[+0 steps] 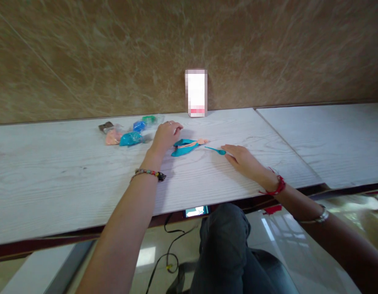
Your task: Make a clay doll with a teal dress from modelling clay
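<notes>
On the white tabletop lies a flat shape of teal and peach modelling clay, with a peach knob at its right end. My left hand rests just beyond its left side, fingers loosely bent and nothing visible in them. A thin, teardrop-shaped piece of teal clay lies to the right of the shape, its narrow tail pointing left. My right hand lies low over the table with its fingers stretched out, the fingertips at the thick end of that piece.
Left of my left hand are plastic-wrapped lumps of clay: teal, peach, blue, green and brown. A phone with a blurred screen leans upright against the brown marbled wall. A lit screen shows below the table's front edge.
</notes>
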Motion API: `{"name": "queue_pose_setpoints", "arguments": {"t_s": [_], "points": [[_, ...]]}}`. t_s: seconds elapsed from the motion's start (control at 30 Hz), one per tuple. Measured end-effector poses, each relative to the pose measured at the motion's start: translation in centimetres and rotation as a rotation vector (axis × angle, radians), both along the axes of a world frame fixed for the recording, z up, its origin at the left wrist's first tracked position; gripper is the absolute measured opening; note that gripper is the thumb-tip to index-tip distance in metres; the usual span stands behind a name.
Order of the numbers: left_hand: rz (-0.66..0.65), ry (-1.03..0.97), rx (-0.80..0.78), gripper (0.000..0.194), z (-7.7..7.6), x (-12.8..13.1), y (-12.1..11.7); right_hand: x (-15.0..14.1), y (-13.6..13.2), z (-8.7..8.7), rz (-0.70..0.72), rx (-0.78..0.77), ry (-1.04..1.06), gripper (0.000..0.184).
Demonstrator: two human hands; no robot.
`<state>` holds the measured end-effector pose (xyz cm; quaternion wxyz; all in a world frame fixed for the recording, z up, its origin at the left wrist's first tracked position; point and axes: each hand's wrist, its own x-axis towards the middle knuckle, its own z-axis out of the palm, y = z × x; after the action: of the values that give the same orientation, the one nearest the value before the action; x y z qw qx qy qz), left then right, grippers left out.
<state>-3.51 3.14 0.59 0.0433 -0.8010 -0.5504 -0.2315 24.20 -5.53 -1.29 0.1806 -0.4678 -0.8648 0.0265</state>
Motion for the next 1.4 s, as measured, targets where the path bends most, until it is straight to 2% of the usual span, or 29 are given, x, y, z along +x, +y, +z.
{"name": "queue_pose_setpoints", "arguments": {"t_s": [0.17,0.37,0.6,0.7,0.87,1.13,1.23,1.4], "points": [[-0.007,-0.014,-0.006,0.030,0.0,0.0,0.1,-0.7,-0.7,0.6,0.049,-0.004,-0.122,0.039],[-0.020,-0.022,0.002,0.028,-0.1,0.1,0.0,-0.9,-0.6,0.5,0.042,-0.119,-0.062,0.043],[-0.013,-0.031,0.020,0.028,-0.2,0.0,0.1,-0.2,0.1,0.6,0.050,-0.012,0.067,0.042],[-0.022,-0.037,0.012,0.028,-0.1,0.0,0.0,-1.1,1.1,0.8,0.073,0.027,-0.013,0.041],[-0.016,-0.028,-0.003,0.028,0.0,0.1,0.0,-3.1,2.5,0.9,0.148,-0.011,-0.113,0.042],[-0.004,-0.033,-0.020,0.028,-0.2,0.1,0.1,-3.8,2.3,1.2,0.158,0.028,-0.184,0.038],[-0.003,-0.027,-0.029,0.028,-0.1,0.2,0.0,-3.8,2.5,0.8,0.143,0.003,-0.136,0.038],[-0.004,-0.015,-0.020,0.028,-0.1,0.1,0.0,-3.7,3.6,0.1,0.172,-0.053,0.061,0.037]]}}
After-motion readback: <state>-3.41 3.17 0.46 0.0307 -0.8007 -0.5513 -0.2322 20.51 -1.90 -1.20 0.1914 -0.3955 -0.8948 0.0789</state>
